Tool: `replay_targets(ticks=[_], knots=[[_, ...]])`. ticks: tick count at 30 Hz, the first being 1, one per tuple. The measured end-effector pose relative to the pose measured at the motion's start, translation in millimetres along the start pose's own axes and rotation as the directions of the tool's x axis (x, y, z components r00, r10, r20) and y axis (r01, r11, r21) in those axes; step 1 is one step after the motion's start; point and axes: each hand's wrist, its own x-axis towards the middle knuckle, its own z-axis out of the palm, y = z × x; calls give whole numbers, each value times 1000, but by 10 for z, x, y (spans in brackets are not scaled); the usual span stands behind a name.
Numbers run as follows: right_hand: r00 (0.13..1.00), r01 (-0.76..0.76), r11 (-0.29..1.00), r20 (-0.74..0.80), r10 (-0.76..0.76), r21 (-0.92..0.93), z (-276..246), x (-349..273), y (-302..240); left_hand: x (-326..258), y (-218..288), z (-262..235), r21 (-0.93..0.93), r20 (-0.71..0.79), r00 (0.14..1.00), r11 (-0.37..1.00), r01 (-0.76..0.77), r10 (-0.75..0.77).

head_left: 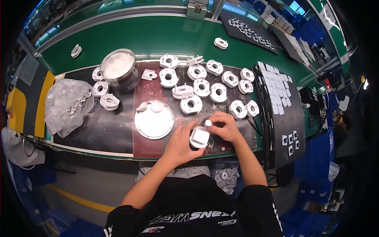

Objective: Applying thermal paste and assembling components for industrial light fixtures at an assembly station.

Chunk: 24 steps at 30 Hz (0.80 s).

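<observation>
My left hand curves its thumb and fingers round a round part with a white square face on top, low over the table's front edge. A dark rim shows beneath that part. Just beyond it, my right hand pinches a small white round piece between thumb and fingers; whether the piece touches the square face I cannot tell. Left of my hands lies a round white lid with a lump of white paste at its far edge. Several white ring-shaped housings are spread beyond my hands.
An open tin of white paste stands at the back left. Nearby are a clear plastic bag of small white parts and a yellow-and-grey box. At right, a stack of black boards carries small white pieces.
</observation>
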Motion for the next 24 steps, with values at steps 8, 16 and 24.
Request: replay_targets(ticks=[8,16,24], knots=[[998,68,997,-1,-68,-33,-24,0,17,16,21,-20,-22,14,999,999,29,-29],[1000,0,1000,-5,0,10,-33,9,6,12,2,-11,-24,7,999,999,37,-37],[1000,11,1000,7,-11,8,-26,17,19,18,-25,-4,-24,1,1000,1000,13,-13]])
